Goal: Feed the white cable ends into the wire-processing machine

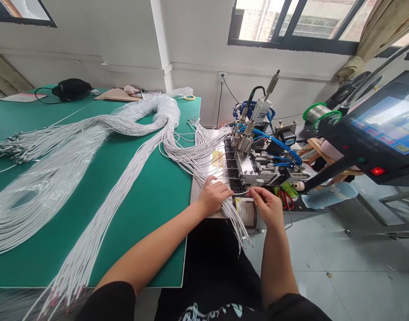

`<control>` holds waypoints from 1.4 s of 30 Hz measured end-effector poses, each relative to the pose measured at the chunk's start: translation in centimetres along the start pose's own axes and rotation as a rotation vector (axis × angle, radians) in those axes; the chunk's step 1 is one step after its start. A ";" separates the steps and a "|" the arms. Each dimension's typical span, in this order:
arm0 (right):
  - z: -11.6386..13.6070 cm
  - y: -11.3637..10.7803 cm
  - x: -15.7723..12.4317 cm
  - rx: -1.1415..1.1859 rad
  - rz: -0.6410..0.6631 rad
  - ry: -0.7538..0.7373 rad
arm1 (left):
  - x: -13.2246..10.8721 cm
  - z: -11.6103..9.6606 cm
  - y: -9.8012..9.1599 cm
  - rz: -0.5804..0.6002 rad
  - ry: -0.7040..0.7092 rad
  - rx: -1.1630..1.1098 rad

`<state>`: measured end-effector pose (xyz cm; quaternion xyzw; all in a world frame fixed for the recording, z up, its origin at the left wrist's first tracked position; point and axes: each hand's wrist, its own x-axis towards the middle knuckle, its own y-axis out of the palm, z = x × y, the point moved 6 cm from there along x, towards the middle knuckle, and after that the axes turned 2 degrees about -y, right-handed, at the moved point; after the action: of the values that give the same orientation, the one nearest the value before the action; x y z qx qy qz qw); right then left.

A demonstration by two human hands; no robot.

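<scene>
My left hand point(215, 197) rests on a bundle of white cables point(233, 216) at the front of the machine's metal plate point(209, 147). Its fingers are closed around one white cable point(240, 193), which runs out to the right. My right hand point(267, 204) pinches that same cable near its tip, just in front of the soldering machine point(249, 154). The very end is hidden by my fingers. Below my hands, the bundle's stripped ends hang over the plate's edge. Several other cables reach across the plate into the machine's black slotted strip point(233, 165).
Long white cables point(130, 167) and plastic-wrapped coils point(62, 196) spread over the green table point(154, 245). At right are a control screen point(388, 125) on an arm, a solder wire spool point(321, 115), red-handled scissors point(286, 199) and a blue translucent container point(329, 196). A small box point(247, 211) stands below the machine.
</scene>
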<state>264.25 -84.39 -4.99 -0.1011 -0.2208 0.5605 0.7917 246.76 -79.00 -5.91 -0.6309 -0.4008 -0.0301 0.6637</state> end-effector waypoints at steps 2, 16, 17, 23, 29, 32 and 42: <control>0.5 0.1 -0.2 -0.013 0.035 -0.016 | 0.0 0.0 0.0 -0.007 -0.004 0.003; -0.9 -0.6 0.5 -0.404 0.034 -0.088 | -0.1 0.1 0.7 0.015 0.000 0.015; -1.1 -0.6 0.6 -0.411 0.033 -0.099 | -0.1 0.1 0.7 0.007 0.004 0.011; -2.9 -0.7 1.6 -0.335 0.049 -0.058 | 0.1 0.1 0.6 0.020 -0.027 0.020; -5.5 0.6 2.6 -0.024 0.121 0.049 | 0.2 0.3 1.0 0.080 -0.076 0.013; -6.7 1.2 2.6 0.169 0.102 0.140 | 0.2 0.4 1.1 0.088 -0.093 0.001; -8.0 1.6 1.6 0.370 0.034 0.334 | 0.2 0.2 0.2 0.076 -0.113 0.007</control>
<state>267.07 -81.63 -12.26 -0.0492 0.0213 0.5803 0.8127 246.86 -78.71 -5.97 -0.6440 -0.4136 0.0323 0.6427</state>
